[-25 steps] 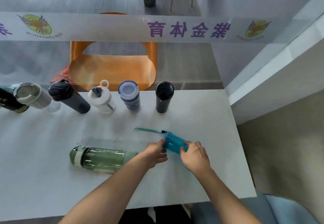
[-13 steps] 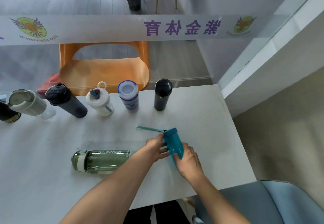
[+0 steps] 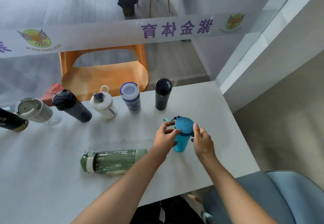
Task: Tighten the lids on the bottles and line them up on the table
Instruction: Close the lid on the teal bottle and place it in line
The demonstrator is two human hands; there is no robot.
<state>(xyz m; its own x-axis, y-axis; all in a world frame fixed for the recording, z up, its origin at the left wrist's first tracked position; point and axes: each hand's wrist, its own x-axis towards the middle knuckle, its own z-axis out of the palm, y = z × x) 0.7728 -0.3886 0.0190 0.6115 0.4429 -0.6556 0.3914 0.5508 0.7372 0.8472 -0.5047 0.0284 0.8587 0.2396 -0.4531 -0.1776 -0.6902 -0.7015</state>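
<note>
A small blue bottle (image 3: 182,140) stands upright on the white table (image 3: 52,162), its blue lid (image 3: 184,125) on top with a teal strap trailing left. My left hand (image 3: 165,136) grips the bottle's upper body from the left. My right hand (image 3: 201,140) holds the lid's right edge. A green clear bottle (image 3: 112,160) lies on its side to the left, under my left forearm. Several bottles stand in a row at the back: black flask (image 3: 162,94), blue-and-white bottle (image 3: 131,97), white bottle (image 3: 103,103), dark grey bottle (image 3: 71,106), grey-lidded clear bottle (image 3: 36,111), black bottle (image 3: 12,121).
A glass partition with a printed band (image 3: 157,31) runs behind the table. An orange chair (image 3: 105,73) sits beyond it. The table's right edge (image 3: 245,136) drops to the floor, and a blue-grey seat (image 3: 280,197) is at the lower right.
The blue bottle went from lying tilted on the table to standing upright. My right hand moved from its base up to the lid. The view shifted left.
</note>
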